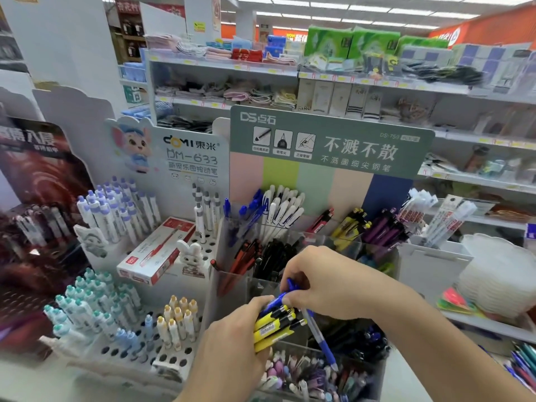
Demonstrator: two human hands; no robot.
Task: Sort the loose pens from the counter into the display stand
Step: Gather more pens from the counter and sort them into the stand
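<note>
My left hand [232,340] grips a bundle of yellow-and-black pens [275,324] with a blue pen among them, held over the clear acrylic display stand [324,245]. My right hand [324,281] pinches a blue pen [319,332] near its top; the pen slants down and to the right, its tip over a front compartment of mixed pastel pens [313,375]. The stand's back compartments hold blue, white, red, black, yellow and purple pens.
A white peg-hole pen display [121,346] with teal, yellow and purple pens stands to the left, a red-and-white pen box [156,250] lying on it. A stack of white plates [499,274] is at right. Store shelves run behind. Loose pens lie at bottom right [522,364].
</note>
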